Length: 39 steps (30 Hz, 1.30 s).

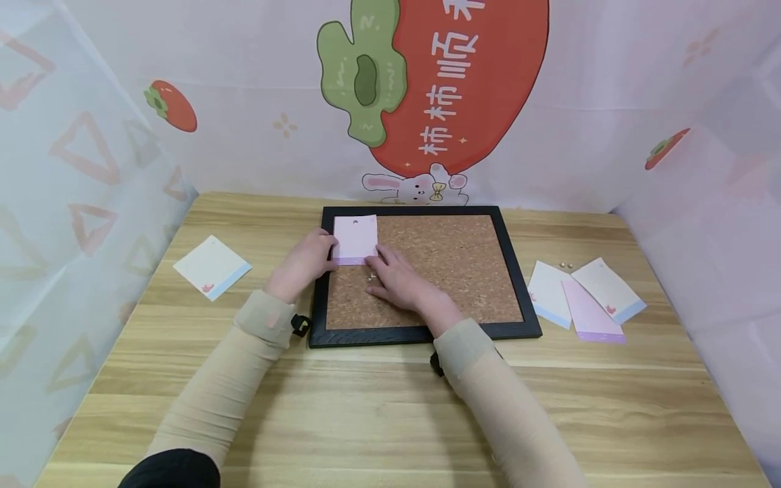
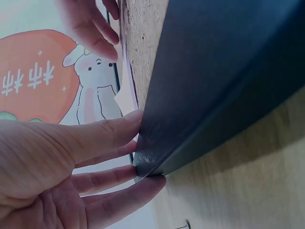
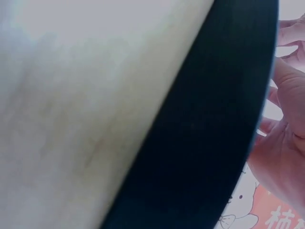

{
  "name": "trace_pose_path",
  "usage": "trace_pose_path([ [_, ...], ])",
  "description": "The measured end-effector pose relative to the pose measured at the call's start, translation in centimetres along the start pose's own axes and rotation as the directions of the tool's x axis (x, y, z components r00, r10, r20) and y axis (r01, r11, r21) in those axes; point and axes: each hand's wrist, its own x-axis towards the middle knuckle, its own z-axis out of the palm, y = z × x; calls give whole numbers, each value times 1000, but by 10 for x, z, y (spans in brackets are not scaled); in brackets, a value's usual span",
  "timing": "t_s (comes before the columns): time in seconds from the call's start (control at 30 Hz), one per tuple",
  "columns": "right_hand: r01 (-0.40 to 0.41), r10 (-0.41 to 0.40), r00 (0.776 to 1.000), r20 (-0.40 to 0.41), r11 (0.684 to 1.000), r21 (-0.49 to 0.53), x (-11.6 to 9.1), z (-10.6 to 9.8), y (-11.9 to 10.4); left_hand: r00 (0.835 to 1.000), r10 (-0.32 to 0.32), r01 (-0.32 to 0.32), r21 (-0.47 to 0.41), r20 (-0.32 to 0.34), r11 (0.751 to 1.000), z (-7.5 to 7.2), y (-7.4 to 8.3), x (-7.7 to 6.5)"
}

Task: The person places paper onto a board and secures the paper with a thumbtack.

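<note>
Pink card [image 1: 355, 238] sat in the upper-left corner of the corkboard [image 1: 445, 271], left of centre in the head view, squeezed between both sets of fingers. The right hand [image 1: 396, 279] was loosely spread, gripping nothing that showed: its forefinger reached the card's lower right corner, its thumb lay lower and apart. Between them, on the cork, were tiny shiny bits [image 1: 371, 276], too small to name. The left hand [image 1: 304, 263] came in from the other side, fingers relaxed and slightly bent, touching the black border [image 1: 366, 337]; whether they also pressed the card, I couldn't tell.

The relation that mattered, as I judged it, was this: the card lay between the hands, to the right of the left fingers and up and left of the right ones. Neither hand was clearly nearer. Its slightly longer axis ran up and down the picture, purple band at the lower end, roughly in line with the border's left bar.

Farther out, at the right of the picture, more cards [image 1: 609, 291] overlapped on the tabletop [image 1: 342, 413]; one white card [image 1: 212, 268] lay at the left.
</note>
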Motion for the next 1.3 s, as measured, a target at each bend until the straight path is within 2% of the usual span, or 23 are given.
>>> trace_pose_path([
  [0.27,20,-19,997,-73,1000,23,-20,-12,9,999,-36,36,-56,11,998,2,-4,1],
  [0.37,-5,11,997,-79,997,82,-32,-18,18,999,-36,37,-54,22,998,1,-5,2],
  [0.57,-83,101,992,-76,974,211,-61,-31,37,1000,3,-4,14,27,1000,0,-5,0],
  [0.73,-130,161,983,-93,952,278,-90,-40,53,991,38,-40,13,127,999,-1,-11,-2],
  [0.9,-181,233,962,-142,934,307,-117,-50,75,970,66,-45,-92,235,995,-3,-21,-3],
  [1.2,-233,324,905,-274,919,319,-162,-56,121,954,115,-75,-154,276,985,-3,-30,-4],
  [1.3,-259,359,888,-288,907,332,-174,-59,132,944,140,-88,-182,298,979,-4,-33,-7],
])
